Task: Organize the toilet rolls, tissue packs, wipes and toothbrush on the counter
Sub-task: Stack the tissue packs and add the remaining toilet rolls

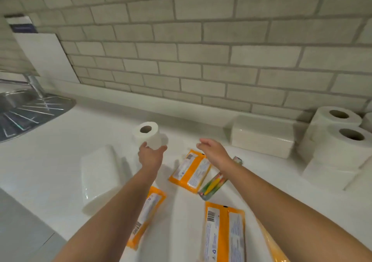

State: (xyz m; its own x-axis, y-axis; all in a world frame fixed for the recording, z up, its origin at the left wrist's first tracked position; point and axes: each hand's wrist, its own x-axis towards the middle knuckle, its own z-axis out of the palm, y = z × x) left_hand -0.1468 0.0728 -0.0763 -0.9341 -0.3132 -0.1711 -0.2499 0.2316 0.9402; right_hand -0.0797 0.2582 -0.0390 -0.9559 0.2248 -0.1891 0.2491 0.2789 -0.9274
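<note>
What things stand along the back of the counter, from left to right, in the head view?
Steel sink drainer → single white toilet roll, held by the left hand → white rectangular tissue pack → stacked white toilet rolls.

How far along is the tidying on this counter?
Partly done. Toilet rolls are already stacked at the right by the wall, beside a tissue pack. The left hand holds a loose toilet roll; the right hand is open. Still scattered: orange wipes packs, the toothbrush and another tissue pack.
</note>
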